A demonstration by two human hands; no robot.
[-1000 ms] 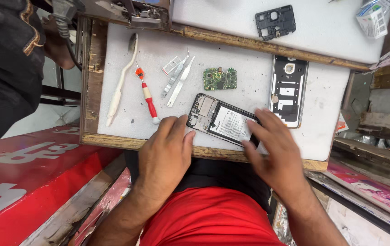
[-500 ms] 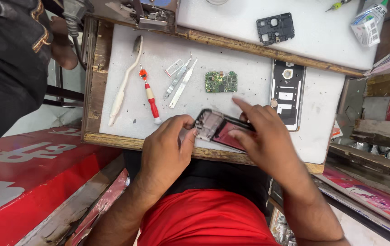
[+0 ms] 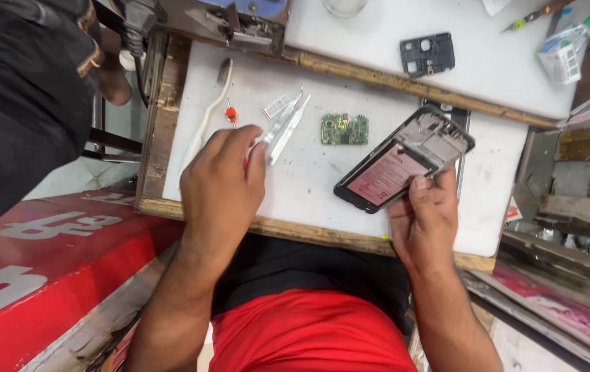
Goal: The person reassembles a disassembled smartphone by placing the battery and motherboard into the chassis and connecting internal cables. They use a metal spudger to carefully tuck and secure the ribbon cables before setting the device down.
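My right hand (image 3: 424, 220) grips the lower edge of an opened black phone (image 3: 405, 157) and holds it tilted above the white work board (image 3: 309, 186); its pink-labelled battery faces up. My left hand (image 3: 223, 179) lies palm down on the board over a red-handled screwdriver (image 3: 229, 114), of which only the orange top shows. Its fingertips touch the metal tweezers (image 3: 287, 124). Whether the fingers close on the screwdriver is hidden. A small green circuit board (image 3: 344, 129) lies between the two hands.
A white toothbrush (image 3: 209, 110) lies left of the screwdriver. Behind, a black plastic phone part (image 3: 427, 54) and a glue bottle (image 3: 562, 49) rest on a second white board. A person in black (image 3: 19, 103) stands at the left, above a red counter (image 3: 47, 262).
My right hand has lifted the phone off the board and swung it up to the right. My left hand has let go of it and moved left onto the screwdriver.
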